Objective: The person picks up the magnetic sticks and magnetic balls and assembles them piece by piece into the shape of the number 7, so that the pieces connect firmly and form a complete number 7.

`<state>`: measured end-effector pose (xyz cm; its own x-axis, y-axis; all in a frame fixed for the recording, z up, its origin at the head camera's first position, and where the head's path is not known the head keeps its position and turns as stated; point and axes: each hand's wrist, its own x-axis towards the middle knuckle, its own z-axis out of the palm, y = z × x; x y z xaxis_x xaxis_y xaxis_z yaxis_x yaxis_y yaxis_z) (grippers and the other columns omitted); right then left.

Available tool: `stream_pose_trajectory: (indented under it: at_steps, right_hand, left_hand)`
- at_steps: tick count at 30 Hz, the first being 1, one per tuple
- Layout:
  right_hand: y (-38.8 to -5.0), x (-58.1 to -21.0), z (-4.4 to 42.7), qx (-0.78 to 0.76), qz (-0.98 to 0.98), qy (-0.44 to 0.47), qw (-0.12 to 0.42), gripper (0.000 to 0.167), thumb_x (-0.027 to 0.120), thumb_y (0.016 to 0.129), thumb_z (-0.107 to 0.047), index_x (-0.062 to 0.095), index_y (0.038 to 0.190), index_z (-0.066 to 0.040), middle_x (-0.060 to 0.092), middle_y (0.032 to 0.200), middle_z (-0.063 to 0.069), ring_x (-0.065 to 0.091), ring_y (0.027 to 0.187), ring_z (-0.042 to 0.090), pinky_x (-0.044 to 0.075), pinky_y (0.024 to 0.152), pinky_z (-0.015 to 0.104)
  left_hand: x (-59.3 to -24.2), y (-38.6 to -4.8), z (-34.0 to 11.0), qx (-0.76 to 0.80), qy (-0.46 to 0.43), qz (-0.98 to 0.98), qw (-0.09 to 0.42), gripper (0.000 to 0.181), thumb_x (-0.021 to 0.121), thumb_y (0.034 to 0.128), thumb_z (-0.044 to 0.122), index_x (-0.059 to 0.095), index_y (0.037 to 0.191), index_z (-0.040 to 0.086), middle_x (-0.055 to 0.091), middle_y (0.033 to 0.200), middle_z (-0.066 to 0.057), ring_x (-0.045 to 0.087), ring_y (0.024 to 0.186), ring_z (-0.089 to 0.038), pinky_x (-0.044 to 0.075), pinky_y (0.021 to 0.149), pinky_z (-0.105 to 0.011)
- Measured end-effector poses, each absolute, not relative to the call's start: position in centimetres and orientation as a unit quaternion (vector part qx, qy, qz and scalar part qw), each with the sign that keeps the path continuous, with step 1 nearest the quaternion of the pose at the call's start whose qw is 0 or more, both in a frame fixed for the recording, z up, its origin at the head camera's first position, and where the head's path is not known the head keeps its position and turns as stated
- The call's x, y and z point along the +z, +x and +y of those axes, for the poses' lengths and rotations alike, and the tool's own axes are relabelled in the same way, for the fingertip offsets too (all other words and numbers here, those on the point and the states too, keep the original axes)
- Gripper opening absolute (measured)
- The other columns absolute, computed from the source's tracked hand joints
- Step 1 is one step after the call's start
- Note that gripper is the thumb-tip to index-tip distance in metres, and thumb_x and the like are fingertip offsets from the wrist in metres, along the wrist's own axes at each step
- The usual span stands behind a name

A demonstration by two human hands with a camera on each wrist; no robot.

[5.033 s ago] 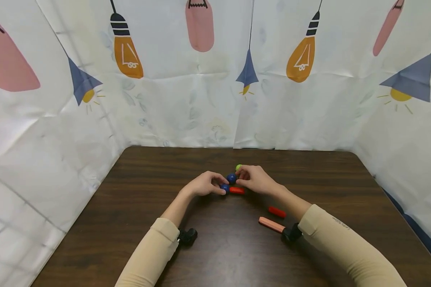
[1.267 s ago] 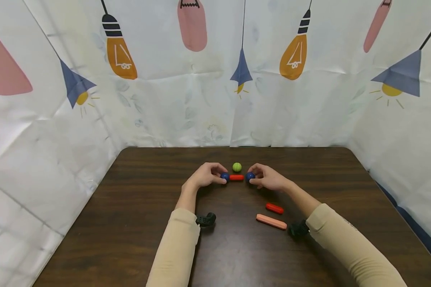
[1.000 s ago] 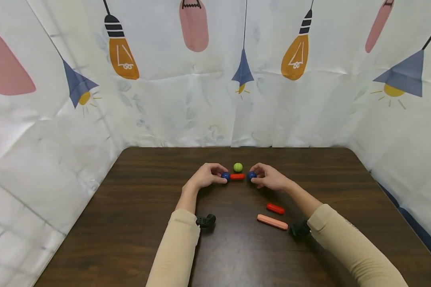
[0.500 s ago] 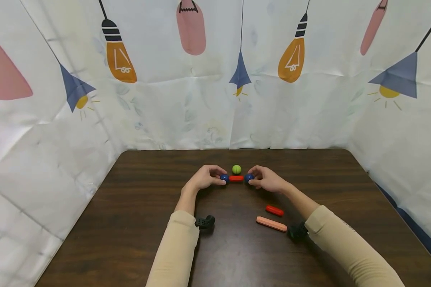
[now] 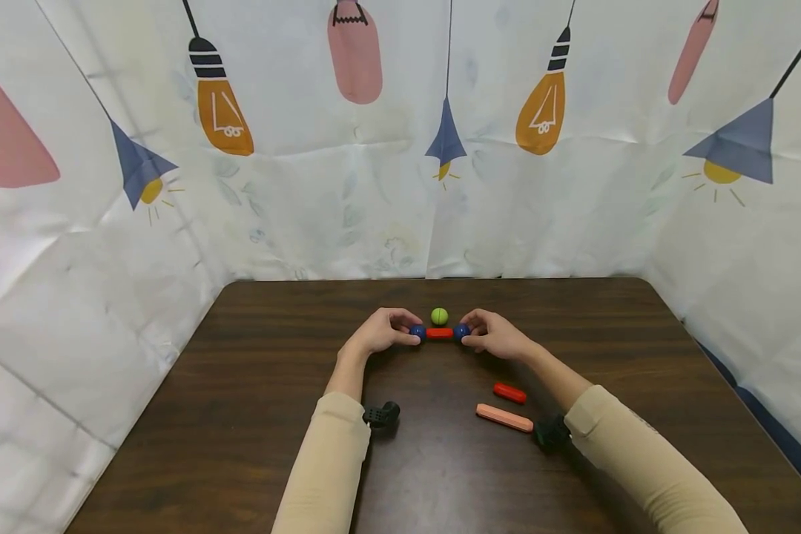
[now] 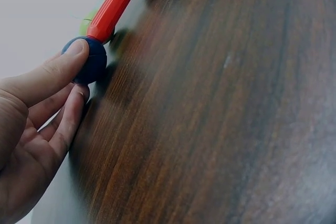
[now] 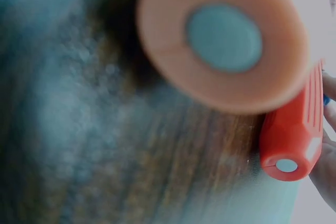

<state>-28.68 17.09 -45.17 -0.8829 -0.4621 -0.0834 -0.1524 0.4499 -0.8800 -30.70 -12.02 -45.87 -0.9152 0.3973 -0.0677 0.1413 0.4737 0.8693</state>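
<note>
My left hand pinches a blue ball between thumb and fingers. A short red magnetic rod runs from it to a second blue ball, touching both in the left wrist view. My right hand pinches that second ball at the rod's right end. Just behind the rod sits a green ball, partly hidden by it in the left wrist view. The right wrist view shows only a sliver of the right hand at its edge.
Another red rod and a longer salmon-coloured rod lie on the dark wooden table, left of the right forearm. The salmon rod's end fills much of the right wrist view. A printed white curtain stands behind the table.
Five seconds ago the right hand was by the green ball. It then held the second blue ball apart from the rod; now that ball has moved left against the rod's end.
</note>
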Motion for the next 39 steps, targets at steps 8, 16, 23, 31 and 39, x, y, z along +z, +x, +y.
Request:
stream_pose_trajectory:
  at_steps: [8, 16, 23, 31, 39]
  right_hand:
    - [-28.3, -45.2, 18.0, -0.504, 0.825, -0.188, 0.172, 0.043, 0.065, 0.102, -0.009, 0.049, 0.138, 0.007, 0.057, 0.120, 0.022, 0.063, 0.103, 0.029, 0.058, 0.082, 0.040]
    - [-27.9, -43.9, 19.5, -0.448, 0.852, -0.198, 0.187, 0.048, 0.065, 0.103, -0.014, 0.045, 0.141, 0.007, 0.059, 0.118, 0.018, 0.064, 0.100, 0.029, 0.057, 0.081, 0.042]
    - [-26.9, -43.4, 20.4, -0.431, 0.853, -0.219, 0.197, 0.045, 0.065, 0.102, -0.014, 0.049, 0.138, 0.008, 0.062, 0.116, 0.016, 0.064, 0.101, 0.028, 0.057, 0.080, 0.042]
    - [-26.0, -43.2, 21.1, -0.409, 0.858, -0.232, 0.208, 0.042, 0.066, 0.102, -0.016, 0.053, 0.135, 0.006, 0.062, 0.115, 0.012, 0.065, 0.096, 0.023, 0.057, 0.079, 0.039]
    - [-25.4, -43.4, 21.7, -0.412, 0.853, -0.237, 0.217, 0.041, 0.067, 0.101, -0.017, 0.055, 0.134, 0.005, 0.061, 0.113, 0.010, 0.063, 0.096, 0.023, 0.056, 0.079, 0.040]
  left_hand:
    - [-45.8, -30.3, -12.1, 0.497, 0.161, 0.842, 0.134, 0.028, 0.083, 0.0883, 0.013, 0.076, 0.116, 0.012, 0.069, 0.109, -0.003, 0.062, 0.097, -0.021, 0.052, 0.090, -0.038]
    - [-45.8, -30.3, -12.1, 0.505, 0.151, 0.839, 0.136, 0.029, 0.083, 0.0877, 0.012, 0.077, 0.116, 0.013, 0.068, 0.107, -0.004, 0.062, 0.097, -0.021, 0.051, 0.090, -0.038]
    - [-45.8, -30.3, -12.0, 0.505, 0.149, 0.839, 0.136, 0.029, 0.084, 0.0874, 0.012, 0.077, 0.115, 0.013, 0.069, 0.107, -0.005, 0.063, 0.097, -0.021, 0.051, 0.091, -0.040]
    - [-45.8, -30.2, -12.0, 0.512, 0.151, 0.834, 0.141, 0.030, 0.084, 0.0872, 0.012, 0.076, 0.116, 0.011, 0.069, 0.107, -0.005, 0.063, 0.097, -0.021, 0.051, 0.092, -0.039]
    - [-45.8, -30.3, -12.1, 0.505, 0.147, 0.840, 0.136, 0.030, 0.085, 0.0864, 0.013, 0.077, 0.115, 0.014, 0.069, 0.106, -0.004, 0.064, 0.096, -0.021, 0.050, 0.092, -0.040]
